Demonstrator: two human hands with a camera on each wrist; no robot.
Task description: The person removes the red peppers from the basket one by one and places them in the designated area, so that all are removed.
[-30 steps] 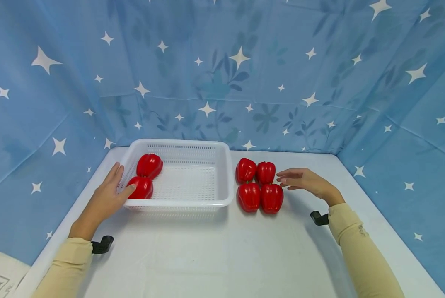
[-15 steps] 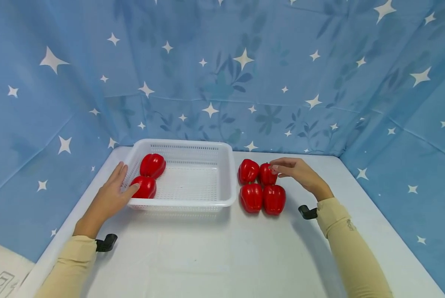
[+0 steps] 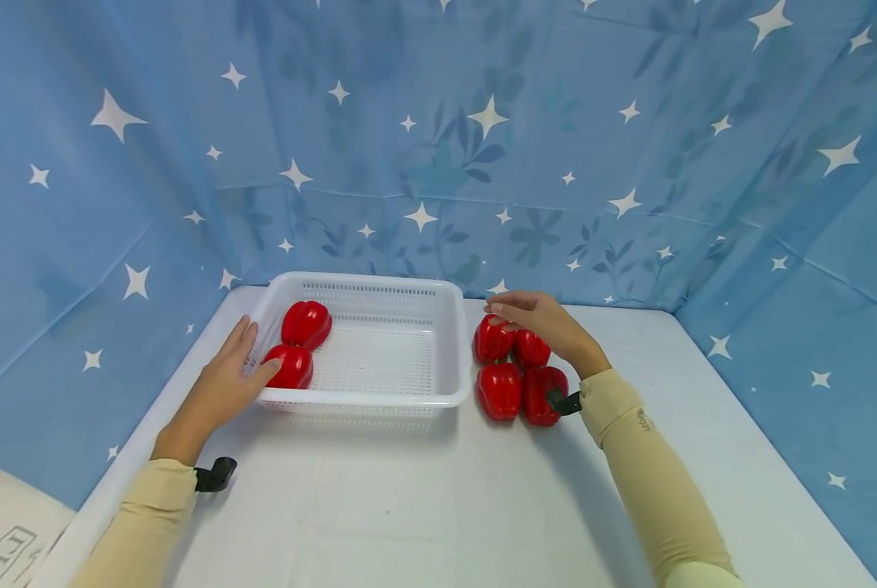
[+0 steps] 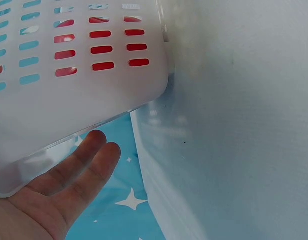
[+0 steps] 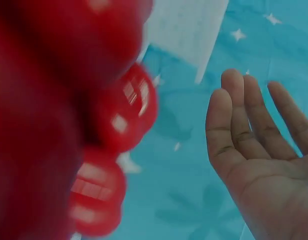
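Note:
A white plastic basket (image 3: pixel 365 399) stands on the table with two red bell peppers inside at its left end, one behind (image 3: pixel 307 325) and one in front (image 3: pixel 291 371). My left hand (image 3: pixel 221 388) rests at the basket's left front corner, thumb over the rim by the front pepper, fingers straight along the outside. To the right of the basket, several red bell peppers (image 3: pixel 499 392) sit in a tight cluster. Over the back of this cluster is my right hand (image 3: pixel 545 322), fingers extended and holding nothing; it partly hides the back left pepper (image 3: pixel 487 347) and back right pepper (image 3: pixel 532 353).
A white cloth covers the table (image 3: pixel 409 498). Blue star-patterned curtains (image 3: pixel 438 147) hang behind it and along both sides. Each wrist carries a small black camera mount (image 3: pixel 216 474); the right one overlaps the front right pepper (image 3: pixel 538 386).
My right hand has moved left from beside the cluster, passing over the back right pepper to the back left one. The left hand stays on the basket. The head view has shifted slightly.

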